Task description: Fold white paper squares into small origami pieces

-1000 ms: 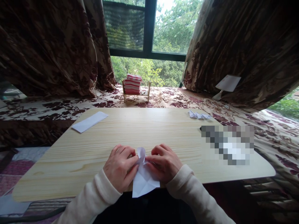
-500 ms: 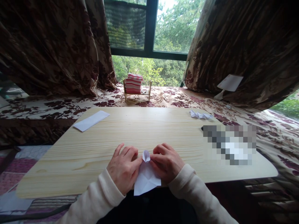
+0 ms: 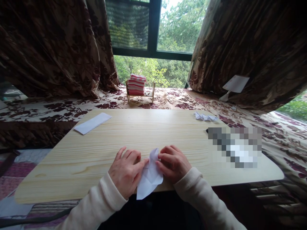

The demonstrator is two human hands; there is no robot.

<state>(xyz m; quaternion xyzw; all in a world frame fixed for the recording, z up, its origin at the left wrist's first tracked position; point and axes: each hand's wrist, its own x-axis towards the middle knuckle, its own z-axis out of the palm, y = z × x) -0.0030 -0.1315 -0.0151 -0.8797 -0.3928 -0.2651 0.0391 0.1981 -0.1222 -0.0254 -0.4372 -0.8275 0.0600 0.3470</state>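
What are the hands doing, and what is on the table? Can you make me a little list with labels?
Left hand: open and flat on the table, fingertips pressing the paper
Right hand: fingers curled, pinching the paper's right side
Paper: white, partly folded, lower corner hanging past the table's near edge
Rest: paper strip at far left; small folded papers at far right; striped stack on a small wooden stand beyond the table

— Where's the light coming from?
— Daylight through the window [image 3: 172, 28], soft across the table [image 3: 148, 131]; the curtains [image 3: 48, 48] are dim.
— Sharp?
— Mostly (the edges bow outward), with one pixelated patch [image 3: 234, 147] at right.
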